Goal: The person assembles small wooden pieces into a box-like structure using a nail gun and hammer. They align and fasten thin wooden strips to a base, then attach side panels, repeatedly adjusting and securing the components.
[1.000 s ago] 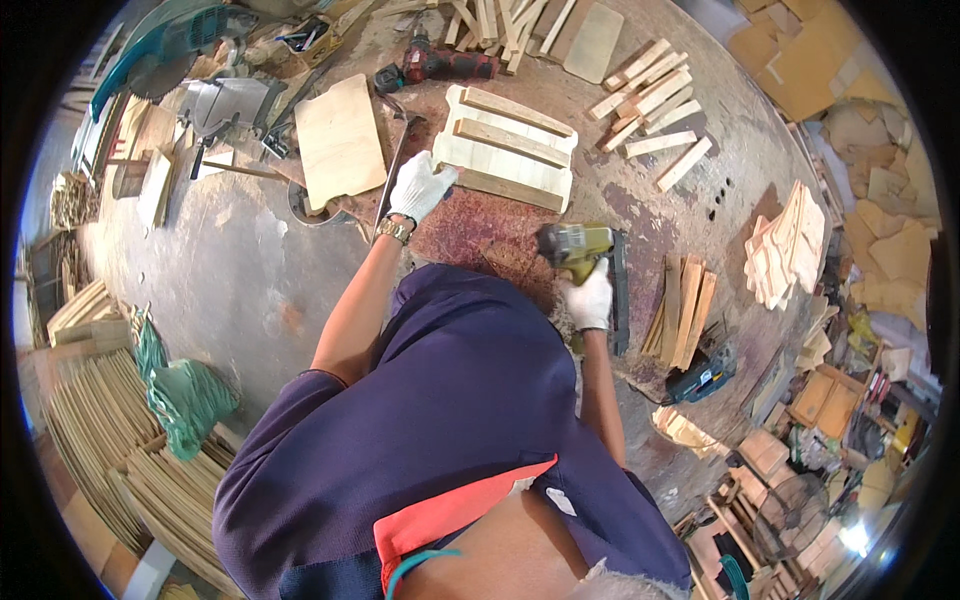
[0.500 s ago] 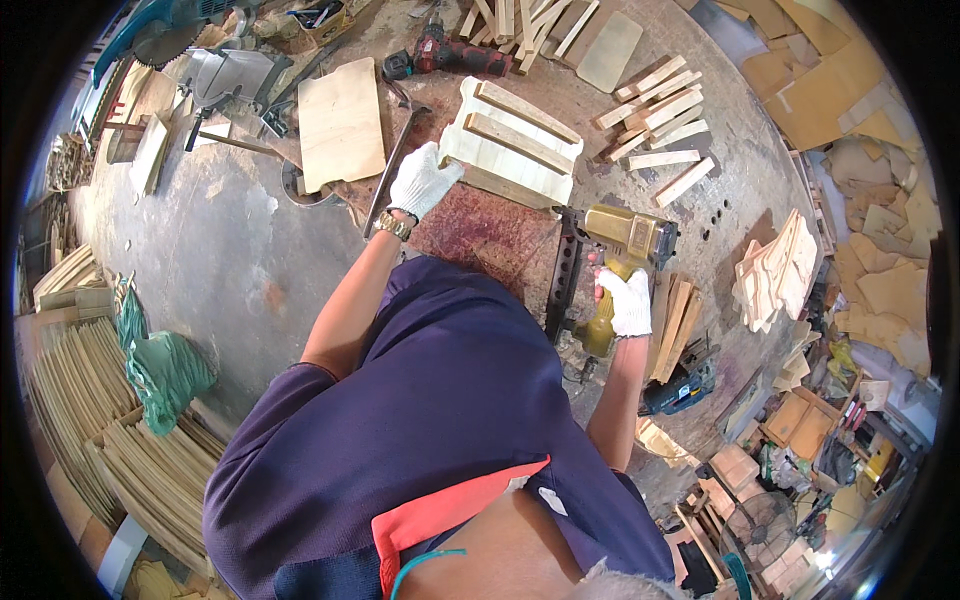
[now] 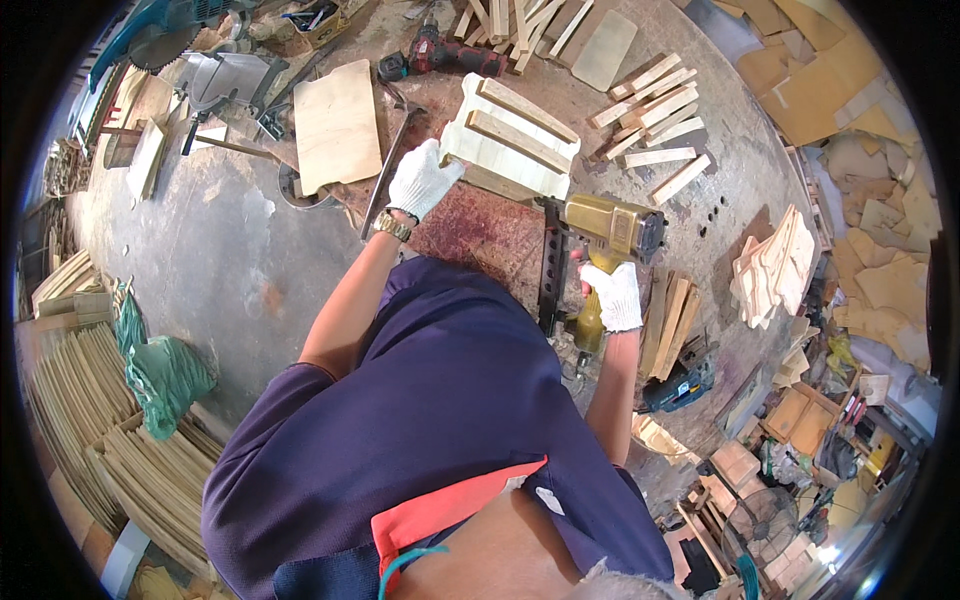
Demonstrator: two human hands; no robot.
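Observation:
A pale wooden panel (image 3: 508, 157) with slats lying across it rests on the worktable before me. My left hand (image 3: 424, 180), in a white knit glove, grips the near left corner, its thumb against the end of the nearest slat (image 3: 500, 184). In my right hand (image 3: 615, 297), whose glove leaves some fingertips bare, is a gold-coloured nail gun (image 3: 605, 220) with a black magazine (image 3: 551, 265). The gun's nose is at the panel's near right corner, by the end of that slat; whether it touches cannot be made out.
Loose wooden strips (image 3: 655, 105) lie beyond the panel. A red and black cordless drill (image 3: 455, 55), a flat board (image 3: 338, 125) and a hammer-like tool (image 3: 393, 160) are at the far left. Right of the gun are stacked strips (image 3: 672, 325) and cut wood pieces (image 3: 775, 265).
My right hand has brought the nail gun a little left and forward, its nose now closer to the panel's near right corner. My left hand stays at its corner.

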